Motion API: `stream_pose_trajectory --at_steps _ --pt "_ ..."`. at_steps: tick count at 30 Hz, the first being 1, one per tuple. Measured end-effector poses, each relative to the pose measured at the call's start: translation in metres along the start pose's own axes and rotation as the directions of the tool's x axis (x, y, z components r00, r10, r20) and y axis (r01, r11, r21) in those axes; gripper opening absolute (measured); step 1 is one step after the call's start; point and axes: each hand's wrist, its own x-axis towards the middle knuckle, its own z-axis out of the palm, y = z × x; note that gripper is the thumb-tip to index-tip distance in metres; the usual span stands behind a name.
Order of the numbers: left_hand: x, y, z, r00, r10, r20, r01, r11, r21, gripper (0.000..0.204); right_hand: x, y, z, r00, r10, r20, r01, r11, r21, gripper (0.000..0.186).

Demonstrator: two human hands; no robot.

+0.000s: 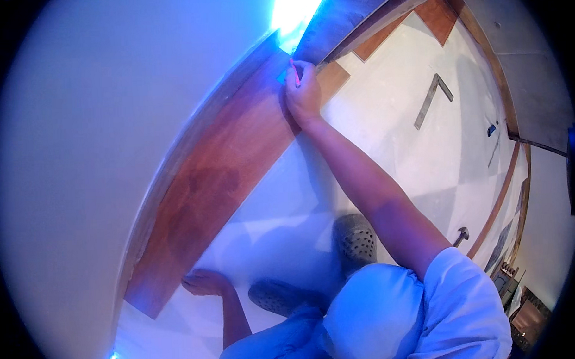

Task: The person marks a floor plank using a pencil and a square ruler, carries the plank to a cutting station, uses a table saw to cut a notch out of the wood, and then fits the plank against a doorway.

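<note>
A long reddish-brown wood floor plank [205,182] lies along the foot of the pale wall. My right hand [305,93] is stretched far forward, its fingers pinched round a thin red pencil [294,73] near the plank's far end, beside the bright opening. Its tip is lost in the glare. Beneath that hand, a short piece of plank [335,81] shows. My left hand [205,282] rests low at the near end, fingers stretched toward the plank's right edge and seemingly touching it.
A metal square [433,101] lies on the white underlay [386,113], right of my arm. Farther right are a small blue-handled tool [491,130] and a hammer [462,235]. Other plank pieces [437,17] lie at the far wall. My grey clogs [356,240] stand below.
</note>
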Motion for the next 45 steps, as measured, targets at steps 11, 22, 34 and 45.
stream_pose_trajectory --at_steps 11,22,34,45 --pt "-0.009 -0.016 0.012 0.986 -0.129 0.108 0.115 0.986 0.124 0.061 0.003 -0.004 0.001 1.000 0.006 0.025 -0.004 0.998 -0.070 0.031" --pt "-0.008 -0.003 0.007 0.983 -0.143 0.117 0.132 0.986 0.103 0.069 0.002 -0.004 0.002 0.999 0.010 0.047 -0.008 0.999 -0.045 0.031" --pt "-0.006 0.005 -0.007 0.972 -0.151 0.180 0.146 0.989 0.036 0.073 0.001 -0.005 0.003 0.998 0.017 0.055 -0.015 0.999 -0.033 0.028" --pt "-0.018 -0.047 0.019 0.998 -0.003 0.060 -0.006 0.989 0.148 0.065 0.002 -0.008 0.007 0.993 0.046 0.105 -0.040 0.998 -0.055 0.030"
